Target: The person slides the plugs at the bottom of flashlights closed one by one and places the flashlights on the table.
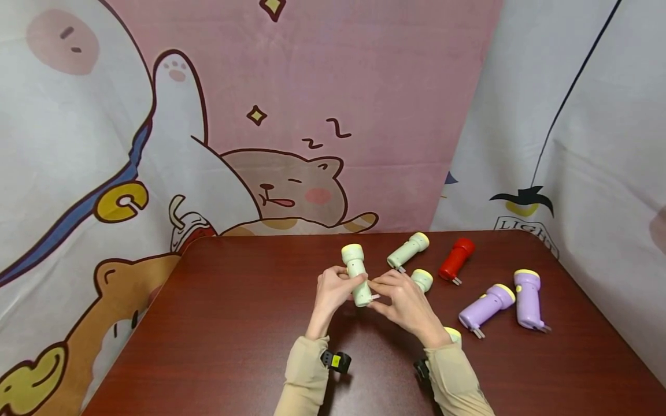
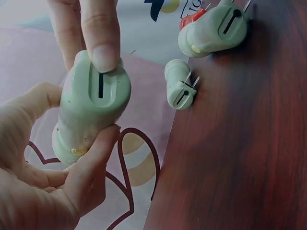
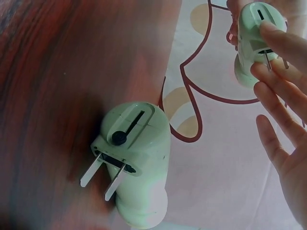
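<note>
My left hand [image 1: 333, 292] grips a pale green flashlight [image 1: 355, 264] above the table, its yellow-rimmed head up and its plug end down. At that lower end, my right hand [image 1: 408, 306] has its thumb on the slotted slider face, while its other fingers extend near the metal prongs [image 3: 268, 61]. The left wrist view shows the held flashlight [image 2: 72, 115] end-on, with a right-hand digit covering the top of the slot. Beside the right hand lies another green flashlight [image 1: 422, 280], partly hidden by it. One more green flashlight [image 1: 454, 335] shows past the right wrist.
Farther back on the brown table [image 1: 224, 323] lie a green flashlight [image 1: 406, 253] and a red flashlight [image 1: 456, 260], prongs out. Two purple flashlights [image 1: 486, 306] are at the right. A cartoon-printed cloth [image 1: 406, 115] hangs behind the table.
</note>
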A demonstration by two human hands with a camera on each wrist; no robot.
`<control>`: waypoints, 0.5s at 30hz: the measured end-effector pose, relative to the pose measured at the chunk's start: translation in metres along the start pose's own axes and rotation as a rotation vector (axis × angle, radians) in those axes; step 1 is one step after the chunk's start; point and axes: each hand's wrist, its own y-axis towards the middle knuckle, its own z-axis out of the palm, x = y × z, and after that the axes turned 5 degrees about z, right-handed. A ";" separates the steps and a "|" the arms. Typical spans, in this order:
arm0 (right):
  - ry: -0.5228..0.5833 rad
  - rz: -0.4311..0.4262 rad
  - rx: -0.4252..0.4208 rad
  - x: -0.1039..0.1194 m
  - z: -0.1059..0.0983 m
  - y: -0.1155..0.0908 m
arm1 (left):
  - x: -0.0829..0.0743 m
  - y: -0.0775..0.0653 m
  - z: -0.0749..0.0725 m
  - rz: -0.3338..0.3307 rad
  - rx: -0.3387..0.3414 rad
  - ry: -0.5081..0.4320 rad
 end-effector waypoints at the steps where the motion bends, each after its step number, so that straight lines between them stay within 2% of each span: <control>1: 0.002 -0.001 -0.001 0.000 0.000 0.000 | 0.000 0.000 0.000 -0.001 0.001 0.001; 15: -0.003 -0.008 -0.031 -0.001 0.000 0.001 | -0.001 0.002 0.002 -0.030 0.013 -0.007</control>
